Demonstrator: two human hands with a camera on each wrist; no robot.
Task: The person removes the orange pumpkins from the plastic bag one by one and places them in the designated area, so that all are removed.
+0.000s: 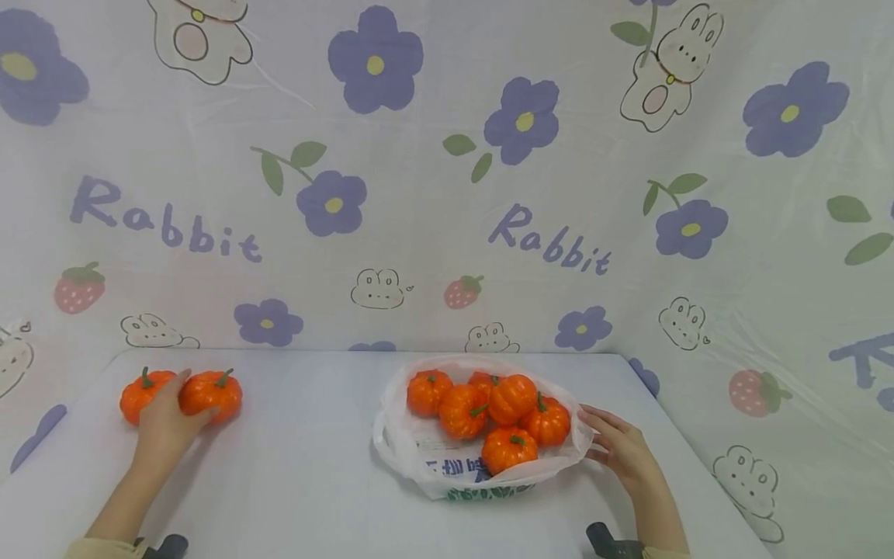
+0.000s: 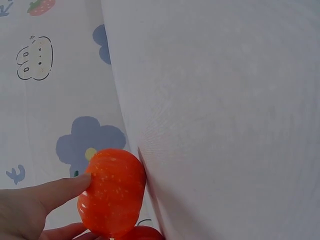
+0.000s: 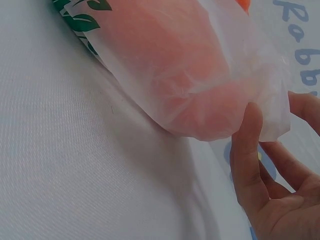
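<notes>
At the left of the table, my left hand (image 1: pixel 166 419) grips a small orange pumpkin (image 1: pixel 218 397) with a green stem. In the left wrist view the thumb lies against that pumpkin (image 2: pixel 112 192) and other fingers are partly hidden behind it. A second small pumpkin (image 1: pixel 134 402) stands just left of the hand. Right of centre is a white plastic bag (image 1: pixel 401 454) with its mouth spread wide and several more pumpkins (image 1: pixel 508 450) inside. My right hand (image 1: pixel 621 450) pinches the bag's right rim between thumb and fingers, the thin plastic (image 3: pixel 272 117) folded there.
Everything rests on a white-covered table (image 1: pixel 307 466). A curtain (image 1: pixel 419 248) printed with rabbits, flowers and strawberries hangs behind the table and along its right side. Dark camera mounts (image 1: pixel 615 541) are on both wrists.
</notes>
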